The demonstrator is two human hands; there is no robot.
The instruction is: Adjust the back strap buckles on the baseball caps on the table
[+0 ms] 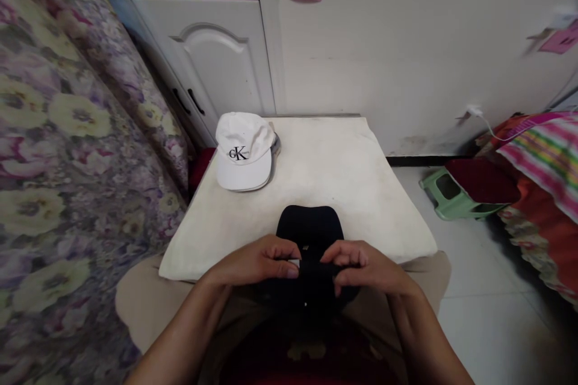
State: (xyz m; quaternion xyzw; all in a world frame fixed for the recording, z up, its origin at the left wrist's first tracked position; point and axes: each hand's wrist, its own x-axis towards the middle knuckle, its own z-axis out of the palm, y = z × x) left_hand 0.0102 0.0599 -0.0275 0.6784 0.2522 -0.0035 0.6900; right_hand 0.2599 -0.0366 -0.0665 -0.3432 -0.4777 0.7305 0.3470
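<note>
A dark baseball cap (pixel 310 224) rests at the near edge of the table and over my lap, its rounded brim pointing away from me. Across it runs a dark strap (pixel 311 269), held between both hands. My left hand (pixel 273 260) pinches the strap's left end at a small pale, metallic-looking buckle (pixel 294 262). On the other side, my right hand (pixel 361 264) grips the strap's right part between thumb and fingers. The cap's lower part blends into shadow. At the table's far left sits a white cap (pixel 244 150) with black letters, over another greyish cap (pixel 276 147).
The table has a cream cloth cover (pixel 334 162). A white cabinet (pixel 217 60) stands behind it, and a floral curtain (pixel 67 162) hangs at left. To the right are a green stool (pixel 445 192) with a red top and a bed with striped bedding (pixel 546 156).
</note>
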